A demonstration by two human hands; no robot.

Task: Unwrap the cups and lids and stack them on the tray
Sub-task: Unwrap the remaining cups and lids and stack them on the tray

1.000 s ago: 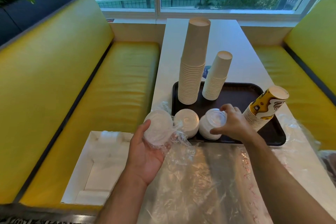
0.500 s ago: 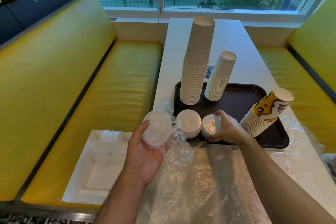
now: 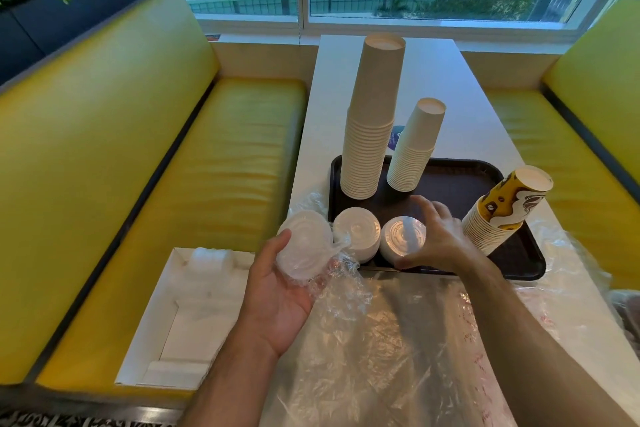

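Note:
A dark tray (image 3: 460, 180) on the white table carries a tall stack of plain paper cups (image 3: 370, 121), a shorter plain stack (image 3: 414, 149), a leaning yellow printed cup stack (image 3: 502, 211) and two low stacks of white lids (image 3: 356, 236) (image 3: 401, 239) at its front edge. My left hand (image 3: 277, 291) holds a wrapped stack of lids (image 3: 303, 246) in clear plastic, just left of the tray. My right hand (image 3: 440, 236) is spread open beside the right lid stack, fingers straight and its thumb near the stack's front.
Crumpled clear plastic wrap (image 3: 391, 340) covers the near table. An open white cardboard box (image 3: 187, 315) lies on the yellow bench seat at left. Another yellow bench is at right. The window is behind the table's far end.
My right hand has let go of the right lid stack, which now stands flat on the tray, and its fingers have spread open. My left hand still holds the wrapped lids.

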